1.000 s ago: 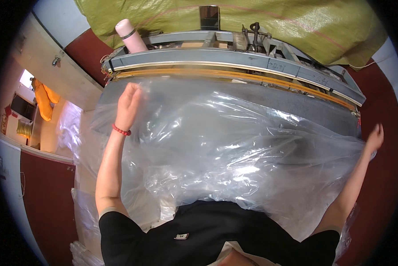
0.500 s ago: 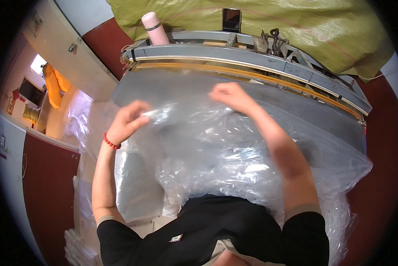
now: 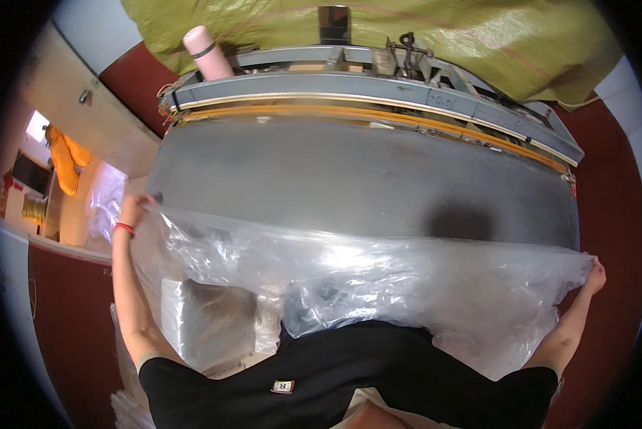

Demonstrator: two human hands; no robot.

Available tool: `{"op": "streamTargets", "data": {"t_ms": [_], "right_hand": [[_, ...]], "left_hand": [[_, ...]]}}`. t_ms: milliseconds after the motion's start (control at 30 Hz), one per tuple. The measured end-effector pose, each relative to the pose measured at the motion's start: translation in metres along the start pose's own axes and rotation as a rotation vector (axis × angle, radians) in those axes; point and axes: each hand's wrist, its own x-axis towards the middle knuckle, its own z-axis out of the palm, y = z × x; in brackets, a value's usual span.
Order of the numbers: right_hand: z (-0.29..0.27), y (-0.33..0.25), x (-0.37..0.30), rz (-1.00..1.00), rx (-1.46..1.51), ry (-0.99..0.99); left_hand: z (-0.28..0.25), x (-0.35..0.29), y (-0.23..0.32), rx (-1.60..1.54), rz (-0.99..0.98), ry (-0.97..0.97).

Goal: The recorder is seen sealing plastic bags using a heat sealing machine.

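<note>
A wide sheet of clear plastic film [image 3: 321, 254] stretches between my two hands, its far edge pulled nearly straight across the near part of a dark grey work surface [image 3: 285, 171]. At the left end, my left hand [image 3: 135, 207], with a red bead bracelet at the wrist, is closed on one corner of the film. Far out to the right, my right hand [image 3: 596, 275] pinches the opposite corner beyond the surface's right edge. Wrinkled folds of the film hang down toward my body.
Behind the surface runs a grey metal frame [image 3: 278, 84] with an orange strip [image 3: 321, 111] along it. A pink bottle [image 3: 208, 53] and a rusty clamp [image 3: 408, 56] stand there. A wrapped package [image 3: 214, 322] sits low left. A door [image 3: 85, 86] stands at the left.
Both hands have moved apart to opposite ends, drawing the film wide. Its far edge now lies nearer to me, baring more of the grey surface.
</note>
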Motion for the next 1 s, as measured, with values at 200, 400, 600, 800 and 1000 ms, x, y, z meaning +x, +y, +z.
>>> {"op": "streamTargets", "data": {"t_ms": [200, 400, 600, 800, 1000], "right_hand": [[0.003, -0.047, -0.033, 0.063, -0.255, 0.123], [0.067, -0.083, -0.043, 0.148, -0.115, -0.032], [0.099, -0.084, -0.045, 0.147, -0.53, 0.132], [0.098, -0.09, -0.046, 0.141, -0.535, 0.113], [0.097, -0.085, -0.048, 0.091, -0.509, 0.09]], "left_hand": [[-0.022, 0.096, 0.061, 0.161, 0.073, 1.246], [0.097, 0.146, 0.007, 0.316, -0.117, 0.18], [0.085, 0.145, -0.046, 0.337, -0.24, 0.311], [0.1, 0.142, 0.154, -0.092, -0.145, 0.655], [0.194, 0.01, 0.441, -0.842, 0.511, -0.789]]}}
